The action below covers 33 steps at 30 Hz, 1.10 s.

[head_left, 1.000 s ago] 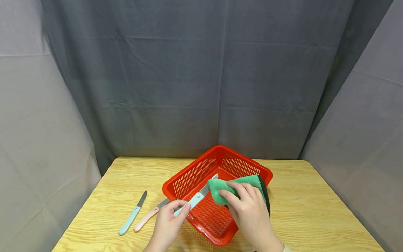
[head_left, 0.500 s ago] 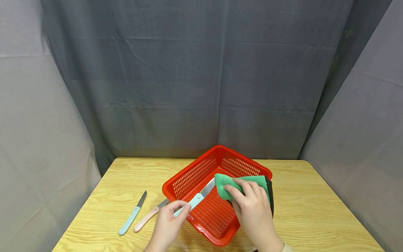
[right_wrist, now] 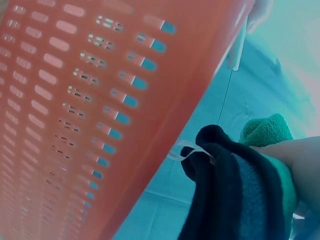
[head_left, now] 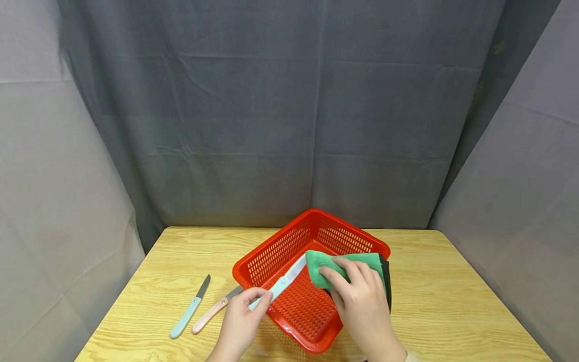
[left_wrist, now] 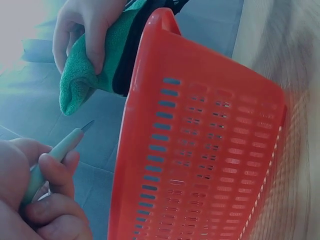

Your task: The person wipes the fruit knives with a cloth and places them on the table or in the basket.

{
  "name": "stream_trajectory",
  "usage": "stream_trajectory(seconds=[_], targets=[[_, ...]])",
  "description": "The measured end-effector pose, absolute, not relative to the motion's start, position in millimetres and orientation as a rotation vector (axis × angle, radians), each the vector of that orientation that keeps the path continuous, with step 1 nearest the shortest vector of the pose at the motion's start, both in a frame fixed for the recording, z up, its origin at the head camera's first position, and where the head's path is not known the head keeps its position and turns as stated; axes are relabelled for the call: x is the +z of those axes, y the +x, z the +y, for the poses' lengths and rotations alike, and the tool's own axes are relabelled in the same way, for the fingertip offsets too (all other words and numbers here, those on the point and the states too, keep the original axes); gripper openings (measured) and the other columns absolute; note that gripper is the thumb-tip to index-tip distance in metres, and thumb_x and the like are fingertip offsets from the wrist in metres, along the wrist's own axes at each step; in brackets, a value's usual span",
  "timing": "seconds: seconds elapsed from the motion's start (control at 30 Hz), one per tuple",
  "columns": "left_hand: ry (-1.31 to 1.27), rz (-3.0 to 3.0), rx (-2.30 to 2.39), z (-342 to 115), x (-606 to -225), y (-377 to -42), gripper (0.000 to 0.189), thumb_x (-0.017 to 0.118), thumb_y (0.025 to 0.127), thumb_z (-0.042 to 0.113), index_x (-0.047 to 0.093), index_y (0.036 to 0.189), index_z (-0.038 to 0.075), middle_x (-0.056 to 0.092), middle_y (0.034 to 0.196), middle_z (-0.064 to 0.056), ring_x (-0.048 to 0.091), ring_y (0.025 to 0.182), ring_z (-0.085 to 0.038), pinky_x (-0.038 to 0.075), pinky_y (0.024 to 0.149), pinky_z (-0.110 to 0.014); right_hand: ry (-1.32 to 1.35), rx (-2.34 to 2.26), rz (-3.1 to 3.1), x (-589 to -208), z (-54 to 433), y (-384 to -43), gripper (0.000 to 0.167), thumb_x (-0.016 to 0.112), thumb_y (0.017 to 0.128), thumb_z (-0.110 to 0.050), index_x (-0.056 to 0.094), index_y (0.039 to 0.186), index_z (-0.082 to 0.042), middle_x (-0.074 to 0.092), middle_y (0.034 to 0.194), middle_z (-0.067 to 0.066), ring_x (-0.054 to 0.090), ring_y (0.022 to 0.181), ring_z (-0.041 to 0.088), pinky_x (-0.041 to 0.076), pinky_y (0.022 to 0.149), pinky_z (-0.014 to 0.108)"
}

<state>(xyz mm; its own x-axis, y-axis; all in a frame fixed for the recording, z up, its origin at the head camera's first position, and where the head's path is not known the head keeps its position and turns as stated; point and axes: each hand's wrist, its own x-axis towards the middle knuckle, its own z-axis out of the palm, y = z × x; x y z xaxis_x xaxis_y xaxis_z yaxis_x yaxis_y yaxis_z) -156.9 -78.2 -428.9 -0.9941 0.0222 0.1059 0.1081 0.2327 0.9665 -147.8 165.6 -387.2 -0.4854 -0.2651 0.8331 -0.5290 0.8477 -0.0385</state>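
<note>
My left hand (head_left: 242,319) pinches the light blue handle (head_left: 279,287) of a small knife between thumb and fingers. The knife's blade (head_left: 296,269) points up and right over the red basket, its tip hidden at the cloth. My right hand (head_left: 362,299) grips a folded green cloth (head_left: 318,266) with a black part (head_left: 386,281) at its right side. In the left wrist view the cloth (left_wrist: 75,92) hangs beyond the basket rim, near the blade (left_wrist: 88,125). From the right wrist, the cloth's dark folds (right_wrist: 240,185) show, with a pale loop on them.
The red perforated basket (head_left: 312,347) stands on the wooden table (head_left: 452,311) under both hands. Left of it lie a second light blue knife (head_left: 186,318) and a pink-handled knife (head_left: 210,315), its tip close to the basket. Grey curtains (head_left: 244,125) surround the table.
The right hand slid the cloth rightward along the blade to its tip, then slightly back left. The left hand stays in place, and the knife's blade now looks brighter.
</note>
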Motion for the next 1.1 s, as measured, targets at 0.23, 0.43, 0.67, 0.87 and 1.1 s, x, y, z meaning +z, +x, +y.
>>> stream_trajectory(seconds=[0.23,0.43,0.67,0.87,1.1], targets=[[-0.154,-2.404,-1.888,-77.5,-430.5,-157.0,0.018,0.071,0.097,0.023,0.075,0.096,0.005,0.063,0.073,-0.005,0.046,0.056,-0.004,0.039,0.052,-0.018,0.724,0.312,-2.08,-389.9,158.4,-146.0,0.049,0.094,0.065,-0.006,0.076,0.107,-0.025,0.072,0.112,0.005,0.064,0.096,0.028,0.052,0.076,0.046],[-0.173,-2.413,-1.863,-77.1,-429.7,-155.8,0.018,0.071,0.097,0.022,0.074,0.095,0.005,0.064,0.074,-0.004,0.045,0.055,-0.004,0.038,0.051,-0.018,0.797,0.263,-2.042,-391.7,153.5,-146.1,0.046,0.093,0.065,-0.007,0.076,0.104,-0.025,0.072,0.108,0.004,0.065,0.093,0.026,0.054,0.076,0.044],[-0.237,-2.418,-1.761,-75.4,-429.6,-154.0,0.015,0.071,0.098,0.023,0.075,0.092,0.01,0.074,0.089,0.002,0.061,0.096,-0.013,0.048,0.082,-0.025,0.806,0.272,-2.065,-395.0,152.7,-146.6,0.045,0.092,0.067,-0.009,0.075,0.105,-0.025,0.071,0.11,0.003,0.065,0.095,0.023,0.053,0.08,0.043],[-0.253,-2.414,-1.749,-75.0,-430.8,-153.7,0.014,0.071,0.097,0.024,0.076,0.091,0.012,0.073,0.086,0.004,0.062,0.097,-0.012,0.048,0.086,-0.026,0.763,0.281,-2.116,-395.6,153.5,-146.5,0.048,0.095,0.065,-0.008,0.076,0.105,-0.026,0.072,0.11,0.002,0.065,0.097,0.024,0.053,0.077,0.041],[-0.248,-2.407,-1.813,-75.0,-430.7,-153.2,0.014,0.072,0.096,0.022,0.075,0.091,0.009,0.07,0.083,-0.002,0.052,0.072,-0.004,0.043,0.065,-0.019,0.698,0.324,-2.131,-393.3,155.9,-146.3,0.054,0.098,0.06,-0.007,0.077,0.105,-0.026,0.072,0.112,0.002,0.064,0.098,0.024,0.052,0.076,0.043]])
